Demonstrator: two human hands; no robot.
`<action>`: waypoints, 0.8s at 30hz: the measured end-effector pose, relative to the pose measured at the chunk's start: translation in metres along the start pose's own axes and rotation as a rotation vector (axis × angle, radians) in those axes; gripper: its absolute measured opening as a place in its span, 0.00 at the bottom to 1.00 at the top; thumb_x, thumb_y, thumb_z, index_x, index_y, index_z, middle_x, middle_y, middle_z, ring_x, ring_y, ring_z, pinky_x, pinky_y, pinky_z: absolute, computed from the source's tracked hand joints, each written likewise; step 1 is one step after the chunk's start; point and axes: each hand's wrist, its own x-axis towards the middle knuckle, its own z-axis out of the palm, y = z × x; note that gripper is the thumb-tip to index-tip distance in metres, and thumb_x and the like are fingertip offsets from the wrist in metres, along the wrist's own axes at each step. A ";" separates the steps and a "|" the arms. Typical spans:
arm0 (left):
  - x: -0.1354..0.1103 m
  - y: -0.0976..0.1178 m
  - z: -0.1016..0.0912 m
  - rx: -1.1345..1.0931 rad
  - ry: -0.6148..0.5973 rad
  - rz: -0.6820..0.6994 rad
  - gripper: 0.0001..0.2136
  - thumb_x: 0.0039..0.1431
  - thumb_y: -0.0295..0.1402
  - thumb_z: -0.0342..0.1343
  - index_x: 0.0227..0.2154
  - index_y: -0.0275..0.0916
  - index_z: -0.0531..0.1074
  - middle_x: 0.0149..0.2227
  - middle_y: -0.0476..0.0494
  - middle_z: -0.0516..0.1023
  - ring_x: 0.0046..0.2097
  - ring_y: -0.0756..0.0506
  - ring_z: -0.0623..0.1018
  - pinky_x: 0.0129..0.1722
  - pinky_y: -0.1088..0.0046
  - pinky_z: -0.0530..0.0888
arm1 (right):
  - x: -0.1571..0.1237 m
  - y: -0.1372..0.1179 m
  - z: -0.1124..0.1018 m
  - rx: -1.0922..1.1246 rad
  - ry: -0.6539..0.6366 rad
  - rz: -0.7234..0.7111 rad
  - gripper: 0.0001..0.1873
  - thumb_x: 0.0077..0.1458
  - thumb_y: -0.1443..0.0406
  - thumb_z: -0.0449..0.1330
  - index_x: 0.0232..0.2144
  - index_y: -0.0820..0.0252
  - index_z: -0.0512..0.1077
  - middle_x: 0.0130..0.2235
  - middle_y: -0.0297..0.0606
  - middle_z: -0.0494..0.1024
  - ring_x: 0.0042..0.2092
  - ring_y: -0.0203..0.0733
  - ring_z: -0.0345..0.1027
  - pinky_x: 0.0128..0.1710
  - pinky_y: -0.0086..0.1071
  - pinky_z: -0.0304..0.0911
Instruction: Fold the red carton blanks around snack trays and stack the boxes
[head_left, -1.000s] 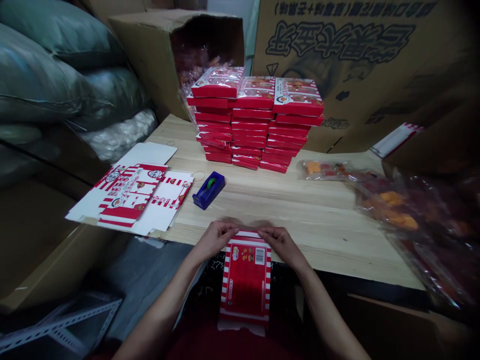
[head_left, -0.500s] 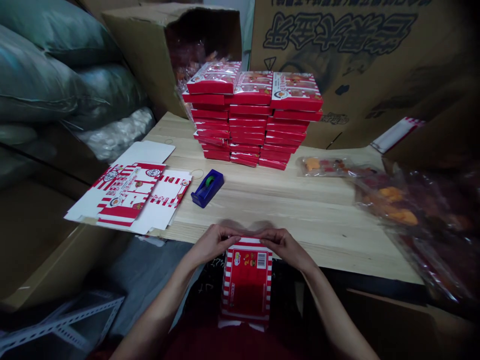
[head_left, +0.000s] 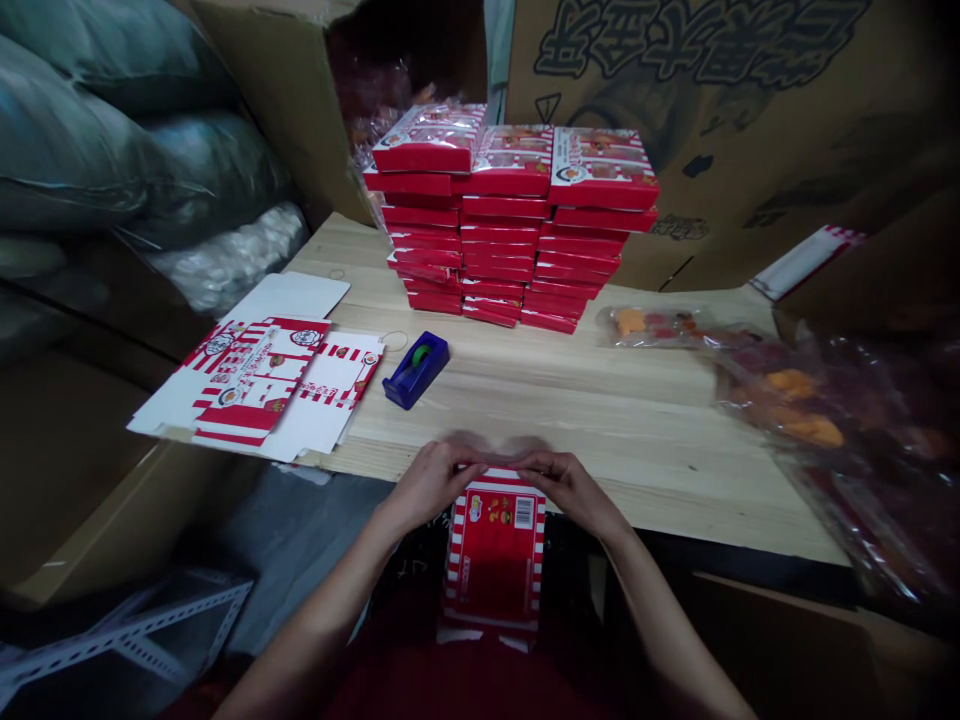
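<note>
My left hand (head_left: pixel 427 487) and my right hand (head_left: pixel 568 490) grip the top edge of a red-and-white striped cardboard box (head_left: pixel 495 555), close together at the table's near edge. The box hangs down in front of me, its printed red panel with a barcode facing up. My fingers hide part of the top fold. Beyond my hands, a flat printed box blank (head_left: pixel 262 385) lies on the table to the left, and a blue tape dispenser (head_left: pixel 416 370) stands near it.
Several stacked red boxes (head_left: pixel 510 220) rise in rows on the pine table (head_left: pixel 585 410). Clear bags of orange and red snacks (head_left: pixel 787 400) lie at the right. Cardboard cartons (head_left: pixel 300 90) stand behind, and grey sacks (head_left: pixel 97 130) fill the left.
The view has tilted slightly, shifting the scene. My hands stay on the box's top edge, and its lower end now sits slightly higher.
</note>
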 end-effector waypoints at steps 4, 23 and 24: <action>-0.018 0.007 0.000 -0.181 -0.014 0.083 0.15 0.68 0.31 0.55 0.52 0.48 0.81 0.51 0.41 0.85 0.53 0.37 0.82 0.55 0.61 0.72 | -0.014 0.008 0.005 -0.073 0.076 -0.030 0.17 0.63 0.49 0.62 0.48 0.45 0.83 0.52 0.39 0.84 0.56 0.54 0.76 0.62 0.54 0.64; -0.028 -0.021 0.007 -0.193 -0.054 0.078 0.16 0.72 0.37 0.52 0.57 0.47 0.78 0.56 0.43 0.82 0.58 0.37 0.79 0.61 0.53 0.73 | -0.029 0.033 0.020 0.106 0.301 -0.096 0.15 0.53 0.50 0.72 0.39 0.50 0.85 0.49 0.42 0.86 0.53 0.53 0.79 0.57 0.49 0.72; -0.027 -0.023 0.007 -0.208 -0.044 0.068 0.16 0.71 0.37 0.53 0.56 0.47 0.79 0.56 0.42 0.82 0.58 0.37 0.80 0.61 0.53 0.73 | -0.029 0.033 0.022 0.120 0.304 -0.095 0.17 0.53 0.50 0.72 0.42 0.50 0.84 0.52 0.42 0.85 0.55 0.53 0.78 0.57 0.48 0.71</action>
